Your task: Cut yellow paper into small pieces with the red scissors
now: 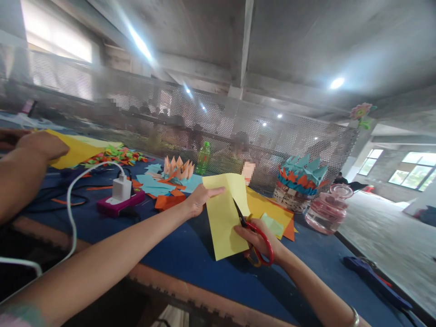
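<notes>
From the head view, low and centre-right of the frame: a left hand [200, 200] reaching in from the lower left, thumb and flat fingers pinching the edge of a yellow paper sheet [225, 215] in a narrow hold, the sheet upright and slightly tilted over the table. Just right of it, a right hand [255, 238] with a metal bracelet [355, 317] on the wrist, fingers closed firmly through the loops of red-handled scissors [264, 240]. Black blades [240, 214] narrowly parted, set into the yellow sheet. Under both hands, a blue tabletop [204, 272] with a brown edge along the bottom of the frame. Behind the sheet, more yellow paper [269, 206] and orange paper [289, 231] lying in a loose overlap. Centre of the frame: an orange folded paper crown [178, 167] on light blue sheets [151, 185], a green plastic bottle [203, 159] just behind. Left of these, a white charger [121, 188] on a magenta power bank [119, 203], with a white cable [70, 213] looping away. Far left, another person's hand [42, 145] resting on a yellow sheet, near a heap of green and orange scraps [116, 156]. Right of centre, a teal and orange paper construction [301, 175] on a woven basket [288, 198], beside a pink glass jar [327, 214]. Behind everything, a perforated metal screen [221, 118].
</notes>
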A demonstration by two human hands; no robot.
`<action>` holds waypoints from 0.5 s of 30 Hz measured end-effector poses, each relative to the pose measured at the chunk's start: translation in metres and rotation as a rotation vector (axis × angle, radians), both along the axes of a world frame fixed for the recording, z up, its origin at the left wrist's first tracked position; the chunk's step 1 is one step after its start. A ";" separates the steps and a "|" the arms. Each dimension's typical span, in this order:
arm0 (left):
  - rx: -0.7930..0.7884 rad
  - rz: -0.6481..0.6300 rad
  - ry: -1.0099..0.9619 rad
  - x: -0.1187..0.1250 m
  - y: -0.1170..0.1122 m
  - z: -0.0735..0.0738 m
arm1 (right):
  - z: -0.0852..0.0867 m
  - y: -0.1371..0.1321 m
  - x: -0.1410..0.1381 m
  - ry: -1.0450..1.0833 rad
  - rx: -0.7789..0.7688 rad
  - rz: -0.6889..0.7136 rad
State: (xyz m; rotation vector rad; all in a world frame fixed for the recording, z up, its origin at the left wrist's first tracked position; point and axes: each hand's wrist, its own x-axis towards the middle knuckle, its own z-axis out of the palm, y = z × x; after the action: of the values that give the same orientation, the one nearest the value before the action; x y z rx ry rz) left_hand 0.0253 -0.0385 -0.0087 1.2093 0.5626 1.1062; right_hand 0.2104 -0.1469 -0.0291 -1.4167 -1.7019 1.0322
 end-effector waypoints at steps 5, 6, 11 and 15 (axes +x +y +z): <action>0.003 0.001 -0.002 0.001 -0.001 -0.001 | -0.003 0.001 0.002 -0.022 0.006 -0.007; 0.007 0.002 -0.005 0.001 -0.001 -0.002 | -0.003 0.001 0.002 -0.029 0.008 -0.007; 0.031 0.014 -0.018 0.002 0.000 -0.004 | -0.006 0.002 0.001 -0.045 0.027 -0.031; 0.039 0.037 -0.033 0.003 -0.001 -0.004 | -0.006 0.001 -0.002 -0.026 0.049 -0.037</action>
State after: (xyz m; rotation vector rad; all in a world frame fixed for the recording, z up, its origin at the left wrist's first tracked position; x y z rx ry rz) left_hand 0.0283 -0.0392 -0.0131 1.2162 0.5420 1.1707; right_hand 0.2082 -0.1456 -0.0349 -1.4308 -1.7017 0.9498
